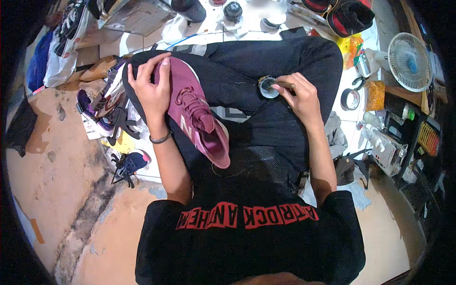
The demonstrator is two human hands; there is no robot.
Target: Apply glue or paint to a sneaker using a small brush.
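A plum-coloured sneaker [192, 111] with laces lies across my left thigh, its toe away from me and its heel opening near my lap. My left hand [152, 85] grips it by the toe, the thumb on the upper and the fingers bent along the outer side. On my right leg stands a small round cup [269, 88] with a pale inside. My right hand [300, 97] pinches a thin brown stick [285, 85], whose tip goes into the cup. What sits on that tip is hidden.
Several shoes [97, 111] lie at the left, with a dark shoe [130, 164] nearer me. A white fan [409, 61] stands at the right, near a tape roll [350, 99]. Dark jars [232, 12] and a red-black cap [351, 16] are at the far side.
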